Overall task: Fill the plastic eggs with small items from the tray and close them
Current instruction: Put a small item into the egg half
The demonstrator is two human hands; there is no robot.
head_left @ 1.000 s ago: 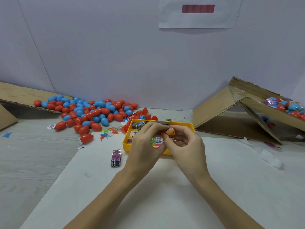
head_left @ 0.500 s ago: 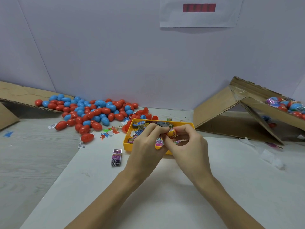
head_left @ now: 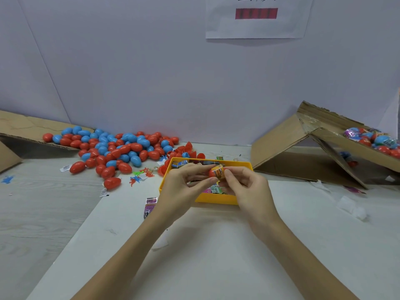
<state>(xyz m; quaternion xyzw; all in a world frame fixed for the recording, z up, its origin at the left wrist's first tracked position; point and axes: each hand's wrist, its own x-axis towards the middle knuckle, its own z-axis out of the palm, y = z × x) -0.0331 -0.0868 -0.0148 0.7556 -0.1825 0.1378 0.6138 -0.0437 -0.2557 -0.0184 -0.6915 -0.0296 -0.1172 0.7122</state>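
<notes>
Raised slightly since the earlier frame: red egg (head_left: 217, 171) pinched between left hand (head_left: 181, 187) and right hand (head_left: 251, 189) above tray (head_left: 216, 199).
Light, rigid, slippery shell; grip both halves beside the seam.

A tray (head_left: 216, 200) lies between an egg pile (head_left: 121, 148), left, and a cardboard box (head_left: 281, 146), right.

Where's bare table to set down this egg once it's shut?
Bare white sheet lies between the forearms, near side of the yellow tray. More lies right of the right hand, before the cardboard box. Crowded: the egg pile left of the tray.
</notes>
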